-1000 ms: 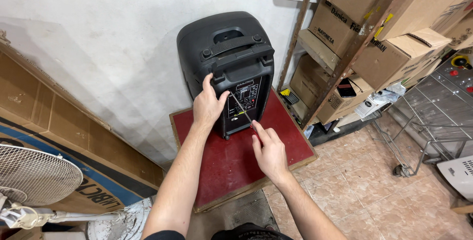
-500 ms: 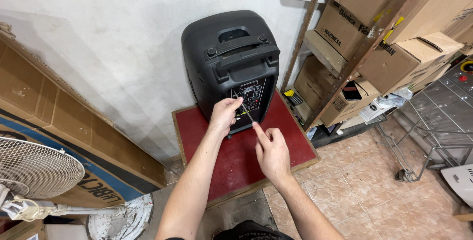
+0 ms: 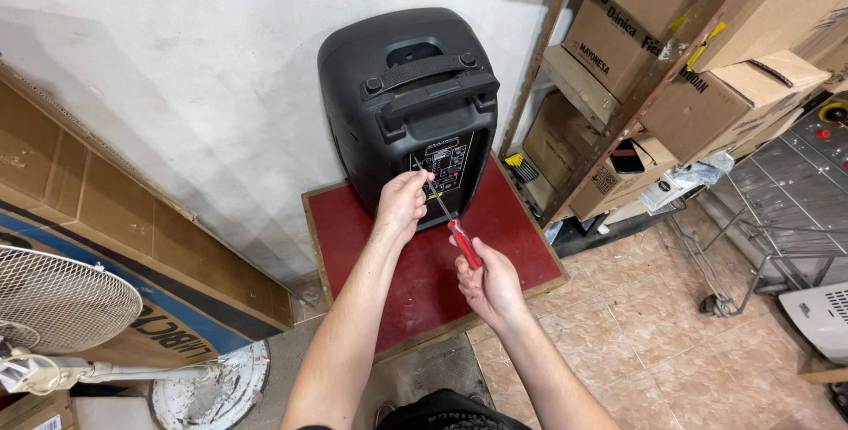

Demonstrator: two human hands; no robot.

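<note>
Both hands have drawn together at the control panel of the black speaker (image 3: 402,112), which stands upright on the red counter (image 3: 517,231) against the wall. Left hand (image 3: 402,207) pinches the shaft near the panel; right hand (image 3: 490,284) fingers clench the red-handled screwdriver (image 3: 461,240).

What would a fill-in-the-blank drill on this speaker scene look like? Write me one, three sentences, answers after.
1. The right hand holds a screwdriver with a ____ handle.
2. The black speaker stands on a ____ board on the floor.
3. The left hand pinches the screwdriver's metal ____ close to the speaker's control panel.

Missing words: red; red; shaft
</note>
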